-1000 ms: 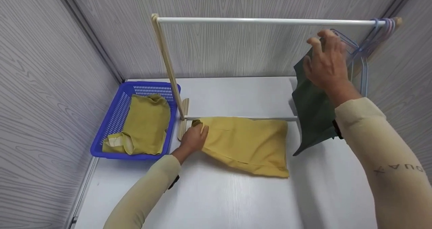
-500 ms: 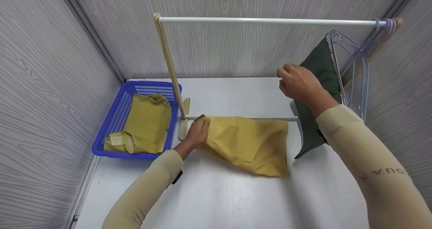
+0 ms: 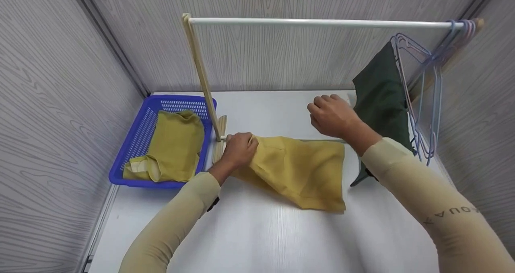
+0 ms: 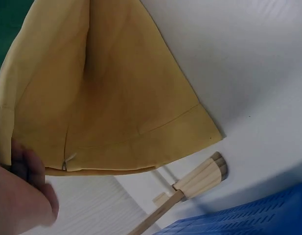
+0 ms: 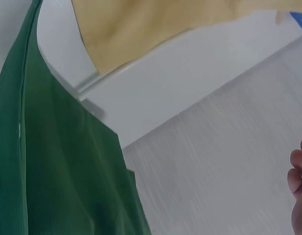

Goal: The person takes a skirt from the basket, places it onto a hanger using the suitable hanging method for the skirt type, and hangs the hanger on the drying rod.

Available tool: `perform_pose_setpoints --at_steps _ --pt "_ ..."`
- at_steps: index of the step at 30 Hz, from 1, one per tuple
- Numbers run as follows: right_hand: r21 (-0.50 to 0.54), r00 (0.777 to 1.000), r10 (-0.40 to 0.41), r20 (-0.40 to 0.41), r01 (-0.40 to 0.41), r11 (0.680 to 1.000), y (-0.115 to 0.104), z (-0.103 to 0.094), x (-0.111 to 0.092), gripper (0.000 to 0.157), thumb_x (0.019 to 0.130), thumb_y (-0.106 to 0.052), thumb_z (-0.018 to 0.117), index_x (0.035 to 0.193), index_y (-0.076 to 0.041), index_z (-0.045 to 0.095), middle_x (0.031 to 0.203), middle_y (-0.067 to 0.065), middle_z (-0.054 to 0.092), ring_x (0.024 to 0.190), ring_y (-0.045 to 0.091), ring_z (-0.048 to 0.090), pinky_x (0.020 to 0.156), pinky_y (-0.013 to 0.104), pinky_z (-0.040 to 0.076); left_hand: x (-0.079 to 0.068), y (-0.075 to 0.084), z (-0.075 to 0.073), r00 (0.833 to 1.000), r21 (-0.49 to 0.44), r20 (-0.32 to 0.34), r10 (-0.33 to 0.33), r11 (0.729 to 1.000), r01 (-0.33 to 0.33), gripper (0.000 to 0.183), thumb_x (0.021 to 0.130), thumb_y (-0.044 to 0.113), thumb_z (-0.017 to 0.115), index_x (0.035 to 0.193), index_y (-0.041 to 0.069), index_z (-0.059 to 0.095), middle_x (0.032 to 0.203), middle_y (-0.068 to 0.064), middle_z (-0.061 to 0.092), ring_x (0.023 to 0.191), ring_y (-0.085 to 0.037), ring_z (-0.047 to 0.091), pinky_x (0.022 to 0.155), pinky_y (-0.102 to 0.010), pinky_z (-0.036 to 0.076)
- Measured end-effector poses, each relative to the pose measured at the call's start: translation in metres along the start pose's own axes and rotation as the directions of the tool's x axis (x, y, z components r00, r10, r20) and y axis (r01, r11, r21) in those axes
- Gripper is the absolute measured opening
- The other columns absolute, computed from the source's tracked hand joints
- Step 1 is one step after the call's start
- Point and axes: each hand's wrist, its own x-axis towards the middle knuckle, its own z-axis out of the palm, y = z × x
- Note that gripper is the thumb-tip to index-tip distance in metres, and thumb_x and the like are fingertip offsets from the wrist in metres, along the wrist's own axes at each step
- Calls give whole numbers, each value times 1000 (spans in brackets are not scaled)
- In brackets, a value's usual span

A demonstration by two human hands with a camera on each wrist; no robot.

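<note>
My left hand (image 3: pixel 240 150) grips the left end of a yellow cloth (image 3: pixel 301 170) that lies across the table. The lifted end has a hemmed, open edge, seen in the left wrist view, with the fingers (image 4: pixel 35 169) curled at its corner. My right hand (image 3: pixel 332 116) is in the air above the back right part of the cloth, its fingers loosely bent and holding nothing. Right of it a dark green cloth (image 3: pixel 380 88) hangs on a hanger (image 3: pixel 403 78). My right forearm hides part of the green cloth's lower end.
A rack with a white top rail (image 3: pixel 322 22) and a wooden post (image 3: pixel 197 64) stands across the table. Several more hangers (image 3: pixel 436 112) bunch at its right end. On the left, a blue basket (image 3: pixel 132 134) holds folded olive-yellow cloth (image 3: pixel 177 140). Panelled walls enclose the table.
My right hand has left the top of the green cloth and come down leftward toward the yellow cloth. My left hand has shifted slightly right, raising and bunching the yellow end.
</note>
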Motion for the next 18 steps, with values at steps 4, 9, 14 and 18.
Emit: perform_pose_setpoints --at_steps 4,9,14,18 --pt "-34 998 -17 52 19 999 -20 8 -1 19 99 -20 52 95 -5 61 86 12 62 79 29 61 72 41 50 1 9 2 998 117 -59 -3 993 10 32 97 21 47 69 7 54 74 -13 63 82 -35 61 84 -51 36" --pt "-82 997 -68 -32 65 994 -49 21 -5 24 99 -21 51 82 -6 57 76 10 58 71 28 58 68 42 46 3 18 4 989 160 -148 -26 986 50 32 95 21 50 70 4 61 82 -13 64 87 -34 55 89 -52 31" --pt "-105 984 -125 -127 112 988 -81 33 -7 32 98 -31 52 76 -7 53 70 7 54 64 26 54 63 41 42 4 26 4 979 299 -194 65 954 -4 32 94 23 50 76 3 66 100 -12 57 97 -33 48 92 -54 29" --pt "-80 985 -130 -116 121 989 -102 40 -9 42 96 -45 53 77 -7 55 71 8 55 65 26 54 64 41 42 5 32 6 972 365 -212 98 931 -14 34 95 25 47 80 2 67 104 -11 55 100 -32 47 92 -53 30"
